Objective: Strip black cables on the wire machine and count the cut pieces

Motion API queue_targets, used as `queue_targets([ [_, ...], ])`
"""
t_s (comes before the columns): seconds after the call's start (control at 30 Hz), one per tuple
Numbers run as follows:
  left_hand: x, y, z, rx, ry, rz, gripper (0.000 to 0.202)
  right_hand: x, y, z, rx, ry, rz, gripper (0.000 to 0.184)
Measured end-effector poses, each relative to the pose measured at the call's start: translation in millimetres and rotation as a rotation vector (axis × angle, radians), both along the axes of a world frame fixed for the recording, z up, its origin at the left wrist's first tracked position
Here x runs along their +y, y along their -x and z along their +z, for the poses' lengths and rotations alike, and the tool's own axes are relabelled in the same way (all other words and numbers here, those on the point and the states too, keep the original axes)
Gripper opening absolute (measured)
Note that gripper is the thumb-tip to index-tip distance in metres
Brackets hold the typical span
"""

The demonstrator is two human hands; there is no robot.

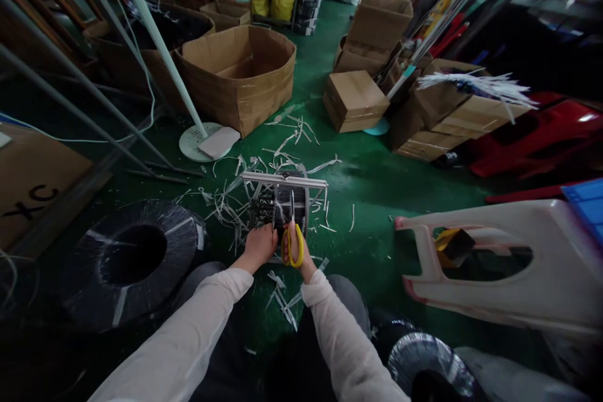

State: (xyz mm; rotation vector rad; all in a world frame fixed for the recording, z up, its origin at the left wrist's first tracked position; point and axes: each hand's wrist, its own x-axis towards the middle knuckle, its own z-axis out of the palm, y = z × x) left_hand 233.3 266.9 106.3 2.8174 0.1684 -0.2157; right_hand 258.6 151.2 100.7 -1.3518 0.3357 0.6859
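Yellow-handled scissors are in my right hand, their blades pointing away from me along a black reel wrapped in clear film. The reel sits on a metal stand with a crossbar over it, on the floor between my knees. My left hand is closed at the near left edge of the reel, beside the scissors. Whatever its fingers grip there is too small or hidden to make out.
Cut white strips litter the green floor around the stand. A wrapped black coil lies left, another coil lower right. A pale plastic stool lies on its side at right. Cardboard boxes and a pole on a round base stand ahead.
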Motion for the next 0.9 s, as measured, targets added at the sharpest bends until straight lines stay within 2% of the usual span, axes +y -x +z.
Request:
queue_targets([
  [0.1,10.4,-6.8,12.6,-0.012,0.020,-0.026,0.035,-1.0,5.5,-2.1,0.021,0.002,-0.015,0.065],
  [0.23,24.1,-44.7,29.6,-0.068,0.023,0.018,0.053,-9.1,14.2,-0.5,0.089,-0.104,0.032,0.065],
  [0.33,25.0,-73.1,35.5,-0.093,0.010,0.052,0.058,-12.5,14.3,3.1,0.125,-0.192,0.054,0.062],
  [0.43,21.5,-81.1,36.4,-0.097,-0.008,0.057,0.056,-10.3,6.7,6.2,0.116,-0.207,0.069,0.060],
  [0.53,18.7,-71.2,34.6,-0.090,-0.029,0.044,0.054,-6.4,-2.8,7.1,0.095,-0.193,0.057,0.059],
  [0.7,14.6,-40.9,28.1,-0.039,-0.047,0.004,0.053,-5.9,-9.1,6.4,0.072,-0.182,0.056,0.061],
  [0.9,9.1,-3.4,13.8,0.057,-0.033,-0.062,0.049,-7.6,-9.2,8.4,0.084,-0.163,0.049,0.061],
])
